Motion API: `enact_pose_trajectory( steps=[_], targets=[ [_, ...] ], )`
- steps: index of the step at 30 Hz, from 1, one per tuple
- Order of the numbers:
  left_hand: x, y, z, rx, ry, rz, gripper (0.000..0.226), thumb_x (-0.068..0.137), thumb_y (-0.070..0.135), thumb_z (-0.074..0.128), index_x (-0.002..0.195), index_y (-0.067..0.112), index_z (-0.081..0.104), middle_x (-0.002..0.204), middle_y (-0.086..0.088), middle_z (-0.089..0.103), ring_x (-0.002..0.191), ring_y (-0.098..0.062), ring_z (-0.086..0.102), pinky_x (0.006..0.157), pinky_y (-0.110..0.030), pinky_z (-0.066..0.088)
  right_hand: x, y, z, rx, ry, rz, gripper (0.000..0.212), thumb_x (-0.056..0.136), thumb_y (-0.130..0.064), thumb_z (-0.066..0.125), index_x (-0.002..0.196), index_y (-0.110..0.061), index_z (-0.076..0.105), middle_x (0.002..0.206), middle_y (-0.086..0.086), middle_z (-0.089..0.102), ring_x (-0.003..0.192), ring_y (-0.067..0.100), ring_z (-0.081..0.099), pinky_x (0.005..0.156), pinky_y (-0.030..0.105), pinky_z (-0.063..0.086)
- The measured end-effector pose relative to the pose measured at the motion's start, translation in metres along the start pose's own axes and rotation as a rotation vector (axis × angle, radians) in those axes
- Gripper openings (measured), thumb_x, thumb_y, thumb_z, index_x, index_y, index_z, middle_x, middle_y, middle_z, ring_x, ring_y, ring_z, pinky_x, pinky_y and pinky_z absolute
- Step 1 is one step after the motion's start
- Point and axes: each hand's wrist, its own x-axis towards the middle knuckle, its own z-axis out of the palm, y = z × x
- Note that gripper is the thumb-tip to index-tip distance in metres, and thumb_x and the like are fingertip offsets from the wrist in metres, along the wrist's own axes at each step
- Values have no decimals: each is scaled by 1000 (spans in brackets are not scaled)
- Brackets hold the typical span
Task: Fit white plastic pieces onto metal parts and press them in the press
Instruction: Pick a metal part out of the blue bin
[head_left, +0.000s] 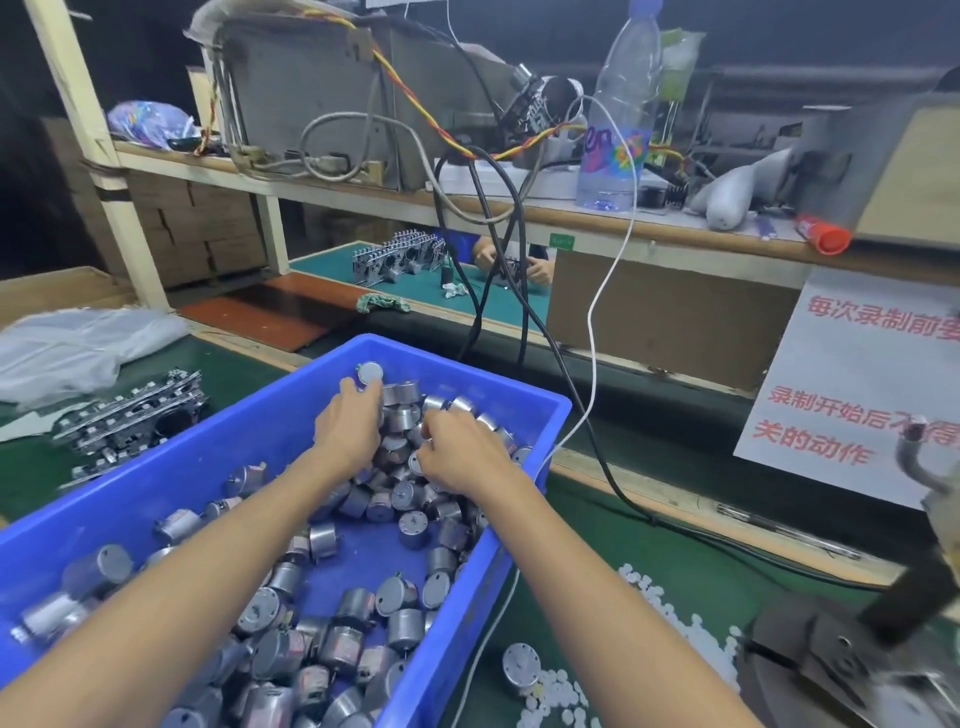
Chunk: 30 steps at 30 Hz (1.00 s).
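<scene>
Metal parts (402, 397) in blue bin (208, 457): my left hand (348, 431) grips one at the far edge; my right hand (462, 454) curls beside, hold unclear; white plastic pieces (670, 613) lie rightward, nearer it.

Silver cylindrical metal parts (405, 629) lay heaped at all angles in a blue bin (467, 368). One more sat on the green mat (587, 551) among scattered small white plastic pieces (660, 597), near the dark press (831, 654).
</scene>
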Motion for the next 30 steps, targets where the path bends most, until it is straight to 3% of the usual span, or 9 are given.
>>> enact_pose_trajectory(
  steps=[5, 10, 14, 17, 19, 23, 25, 28, 30],
  targets=[
    [-9, 0, -7, -206, -27, -97, 30, 86, 6, 51, 111, 5, 33, 111, -20, 47, 96, -40, 50, 68, -40, 38, -2, -2, -1, -13, 44, -33, 22, 88, -9, 44, 109, -6, 48, 109, 16, 56, 98, 38, 55, 69, 38, 39],
    [-34, 33, -35, -618, -103, -11, 29, 84, 14, 57, 109, 17, 42, 99, -13, 61, 89, -29, 58, 73, -36, 46, -6, -3, -4, 52, 89, -89, 50, 88, -10, 50, 135, -11, 34, 115, 17, 50, 104, 38, 52, 72, 40, 40],
    [-58, 57, -67, -969, -140, -62, 17, 82, 21, 66, 97, 15, 59, 87, -5, 69, 83, -21, 65, 81, -36, 51, -25, 3, -14, 233, 319, -109, 38, 89, -21, 59, 122, -12, 45, 113, 10, 56, 104, 31, 55, 80, 40, 43],
    [-81, 78, -81, -1061, -230, 4, 16, 82, 30, 67, 79, 15, 61, 80, -6, 72, 73, -18, 63, 68, -30, 48, -62, 20, -21, 421, 460, -153, 36, 88, -28, 62, 117, -15, 45, 95, -2, 63, 81, 20, 57, 70, 36, 44],
    [-98, 98, -83, -1032, -265, 48, 20, 82, 32, 65, 71, 18, 57, 77, -4, 71, 66, -14, 61, 57, -20, 42, -92, 35, -24, 485, 522, -170, 29, 89, -21, 62, 113, -17, 47, 81, -9, 59, 66, 8, 49, 62, 28, 42],
    [-132, 142, -76, -862, -449, 192, 24, 88, 35, 53, 74, 16, 60, 70, -1, 67, 64, -14, 62, 54, -21, 37, -154, 70, -18, 555, 566, -60, 26, 96, -15, 50, 121, -18, 44, 80, -14, 58, 65, -3, 52, 59, 10, 35],
    [-149, 163, -65, -704, -548, 277, 26, 90, 27, 44, 76, 13, 61, 73, -3, 66, 65, -16, 59, 55, -24, 38, -186, 85, -5, 595, 500, 56, 24, 99, -25, 42, 122, -23, 39, 87, -10, 62, 67, -4, 52, 60, 9, 34],
    [-173, 187, -41, -435, -665, 371, 26, 89, 13, 38, 67, 12, 52, 80, -9, 59, 72, -21, 50, 57, -27, 36, -228, 101, 16, 638, 406, 168, 28, 92, -44, 49, 113, -34, 35, 90, -12, 65, 69, -2, 54, 62, 8, 39],
    [-186, 192, -26, -245, -715, 479, 24, 89, 11, 38, 80, 9, 59, 91, -14, 62, 81, -25, 52, 65, -29, 38, -250, 110, 31, 646, 385, 230, 26, 91, -40, 56, 105, -37, 35, 83, -11, 64, 68, 3, 55, 60, 11, 40]
  ],
)
